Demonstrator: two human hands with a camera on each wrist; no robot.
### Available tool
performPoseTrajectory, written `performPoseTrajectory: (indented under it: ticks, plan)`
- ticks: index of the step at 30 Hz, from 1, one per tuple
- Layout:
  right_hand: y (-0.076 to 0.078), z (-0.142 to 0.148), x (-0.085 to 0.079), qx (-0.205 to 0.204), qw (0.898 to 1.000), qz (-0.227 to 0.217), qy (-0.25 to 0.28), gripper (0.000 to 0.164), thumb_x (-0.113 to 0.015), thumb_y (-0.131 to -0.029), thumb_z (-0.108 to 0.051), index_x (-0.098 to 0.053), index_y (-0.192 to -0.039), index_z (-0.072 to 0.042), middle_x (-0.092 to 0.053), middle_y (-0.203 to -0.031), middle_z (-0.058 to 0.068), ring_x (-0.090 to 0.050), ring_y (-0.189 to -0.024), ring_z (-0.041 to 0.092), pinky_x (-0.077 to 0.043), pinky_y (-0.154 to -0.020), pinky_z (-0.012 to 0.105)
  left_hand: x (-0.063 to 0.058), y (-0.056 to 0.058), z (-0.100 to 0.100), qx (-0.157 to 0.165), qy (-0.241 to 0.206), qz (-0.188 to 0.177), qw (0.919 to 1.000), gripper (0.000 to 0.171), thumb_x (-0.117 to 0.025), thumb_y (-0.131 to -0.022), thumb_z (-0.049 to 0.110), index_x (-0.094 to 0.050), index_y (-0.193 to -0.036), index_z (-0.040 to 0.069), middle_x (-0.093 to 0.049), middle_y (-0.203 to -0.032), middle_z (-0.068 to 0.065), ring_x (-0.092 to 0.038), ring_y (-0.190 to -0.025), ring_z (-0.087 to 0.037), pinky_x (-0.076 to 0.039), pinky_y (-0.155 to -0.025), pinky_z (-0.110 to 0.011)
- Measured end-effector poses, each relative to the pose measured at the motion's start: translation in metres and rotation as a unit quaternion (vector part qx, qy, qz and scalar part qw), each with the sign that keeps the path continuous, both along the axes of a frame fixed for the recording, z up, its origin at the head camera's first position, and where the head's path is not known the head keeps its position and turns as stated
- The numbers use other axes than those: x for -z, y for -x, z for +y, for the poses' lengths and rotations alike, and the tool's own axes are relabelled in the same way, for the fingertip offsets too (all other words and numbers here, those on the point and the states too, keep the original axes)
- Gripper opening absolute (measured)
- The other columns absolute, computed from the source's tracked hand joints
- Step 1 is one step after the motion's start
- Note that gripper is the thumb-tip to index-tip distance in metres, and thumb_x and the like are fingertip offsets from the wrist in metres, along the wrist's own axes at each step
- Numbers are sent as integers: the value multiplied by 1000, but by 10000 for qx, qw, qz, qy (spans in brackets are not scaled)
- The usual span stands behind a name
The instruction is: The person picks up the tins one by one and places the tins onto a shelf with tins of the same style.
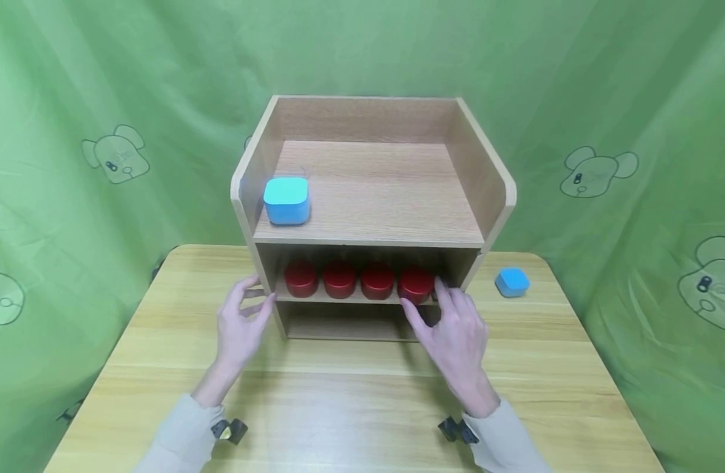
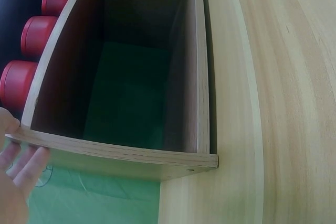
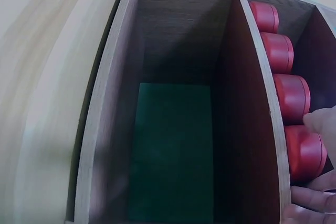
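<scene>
Several round red tins stand in a row on the middle level of a small wooden shelf unit (image 1: pixel 368 236). My right hand (image 1: pixel 457 335) holds the rightmost red tin (image 1: pixel 416 285), thumb on its left side and fingers on its right. In the right wrist view the thumb (image 3: pixel 321 121) lies at that tin's lid (image 3: pixel 304 153), with fingertips by the shelf board's edge. At the unit's left side my left hand (image 1: pixel 240 325) grips the side panel (image 2: pixel 121 150), thumb at the front edge and fingers along the outer face.
A blue rounded box (image 1: pixel 287 202) sits at the left front of the unit's top level. Another blue box (image 1: pixel 512 282) lies on the wooden table (image 1: pixel 362 407), right of the unit. Green curtain (image 1: pixel 362 46) with printed bear heads hangs behind and at both sides.
</scene>
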State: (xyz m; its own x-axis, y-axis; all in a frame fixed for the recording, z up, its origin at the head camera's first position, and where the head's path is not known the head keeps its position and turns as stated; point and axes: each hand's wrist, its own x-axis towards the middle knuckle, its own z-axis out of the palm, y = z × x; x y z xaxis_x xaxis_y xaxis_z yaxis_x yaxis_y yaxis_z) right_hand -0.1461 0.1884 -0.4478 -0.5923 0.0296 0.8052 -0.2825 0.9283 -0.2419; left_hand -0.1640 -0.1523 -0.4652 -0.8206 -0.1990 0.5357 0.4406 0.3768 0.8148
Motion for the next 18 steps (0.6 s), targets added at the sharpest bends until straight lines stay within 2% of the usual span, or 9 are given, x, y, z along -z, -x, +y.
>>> performPoseTrajectory:
  ticks: [2, 7, 12, 18]
  plan:
    - [-4, 4, 0, -59, 10000, -31, 69, 70, -69, -93, -62, -75, -120, 3, -76, -96, 22, -70, -81, 38, -59, -49, 46, 0, 0, 0, 12, -1, -1, 10000, 39, -75, -88, -12, -64, -126, -9, -71, -125, -27, -65, -100, 4, -62, -80, -7]
    - [-14, 16, 1, -143, 9996, 157, 159, 70, -65, -94, -65, -77, -118, 0, -77, -95, 19, -71, -81, 37, -56, -46, 44, -2, 0, 0, 17, -1, -8, 10000, 40, -75, -87, -13, -64, -125, -9, -71, -125, -27, -65, -100, 5, -62, -80, -7]
    - [-22, 28, 4, -191, 9989, 402, 172, 69, -63, -94, -67, -79, -113, -3, -79, -93, 16, -73, -79, 36, -49, -41, 36, -1, -1, 0, -26, 2, -57, 10000, 39, -75, -88, -12, -64, -125, -8, -72, -124, -26, -65, -100, 3, -62, -81, -7]
    - [-29, 46, 8, -152, 9985, 503, 123, 75, -62, -93, -72, -79, -109, -1, -79, -90, 17, -72, -74, 36, -41, -37, 25, -2, -1, 0, -9, 8, -43, 10000, 38, -74, -89, -11, -64, -126, -8, -72, -124, -25, -65, -99, 3, -62, -81, -7]
